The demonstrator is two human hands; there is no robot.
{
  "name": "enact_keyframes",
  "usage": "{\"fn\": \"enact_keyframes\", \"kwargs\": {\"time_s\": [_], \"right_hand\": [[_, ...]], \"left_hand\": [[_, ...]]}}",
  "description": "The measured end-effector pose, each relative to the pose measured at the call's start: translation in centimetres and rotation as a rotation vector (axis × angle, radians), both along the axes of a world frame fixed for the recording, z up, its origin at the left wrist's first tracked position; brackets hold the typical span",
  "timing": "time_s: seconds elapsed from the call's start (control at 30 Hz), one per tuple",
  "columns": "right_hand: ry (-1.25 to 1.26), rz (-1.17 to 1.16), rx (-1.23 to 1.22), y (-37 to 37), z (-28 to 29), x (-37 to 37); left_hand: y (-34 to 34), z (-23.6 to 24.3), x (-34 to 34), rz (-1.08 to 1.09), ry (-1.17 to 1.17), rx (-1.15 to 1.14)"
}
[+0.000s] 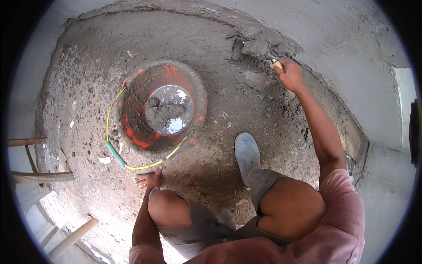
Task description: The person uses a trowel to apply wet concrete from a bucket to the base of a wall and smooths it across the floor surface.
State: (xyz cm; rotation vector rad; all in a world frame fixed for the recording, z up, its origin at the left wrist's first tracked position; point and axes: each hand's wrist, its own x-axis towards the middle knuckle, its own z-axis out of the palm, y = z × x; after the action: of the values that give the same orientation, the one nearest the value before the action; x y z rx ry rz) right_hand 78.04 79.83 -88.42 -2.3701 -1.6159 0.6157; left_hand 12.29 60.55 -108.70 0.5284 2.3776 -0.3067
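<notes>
At the far right, my right hand (291, 76) is closed around the wooden handle of a trowel (276, 63). Its blade is mostly hidden in a heap of grey mortar (256, 46) by the foot of the wall. My left hand (150, 179) is beside my left knee with its fingers spread, just short of the bucket and holding nothing. An orange bucket (200, 94), crusted with mortar, stands left of centre. Inside it are a lump of wet mortar (165, 115) and shiny water. The bucket's yellow handle (145, 167), with a green grip, hangs down on the near left side.
Grey plastered walls (347, 39) curve round the far and right sides. Rough ground (79, 97) has pebbles and pale scraps on the left, smoother mortar toward the back. Wooden poles (74, 237) jut in at lower left. My right boot (247, 152) stands near the middle.
</notes>
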Motion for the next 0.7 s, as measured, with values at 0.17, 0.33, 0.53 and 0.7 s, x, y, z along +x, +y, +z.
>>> {"fn": "enact_keyframes", "kwargs": {"time_s": [0.17, 0.33, 0.53, 0.7], "right_hand": [[-0.002, 0.408, 0.278, -0.1, 5.9, -9.0], [-0.194, 0.347, 0.158, 0.0, 6.4, -11.8], [0.173, 0.031, -0.393, -6.6, -1.9, -2.6], [0.243, -0.052, -0.369, -4.8, -6.4, -3.0]], "left_hand": [[1.2, 0.0, 0.9, -0.01, 0.026, -0.018], [0.9, 1.0, 0.8, 0.01, -0.002, -0.02], [0.8, 1.2, 1.3, 0.047, -0.059, 0.045], [1.3, 1.5, 1.6, 0.04, -0.035, 0.01]]}}
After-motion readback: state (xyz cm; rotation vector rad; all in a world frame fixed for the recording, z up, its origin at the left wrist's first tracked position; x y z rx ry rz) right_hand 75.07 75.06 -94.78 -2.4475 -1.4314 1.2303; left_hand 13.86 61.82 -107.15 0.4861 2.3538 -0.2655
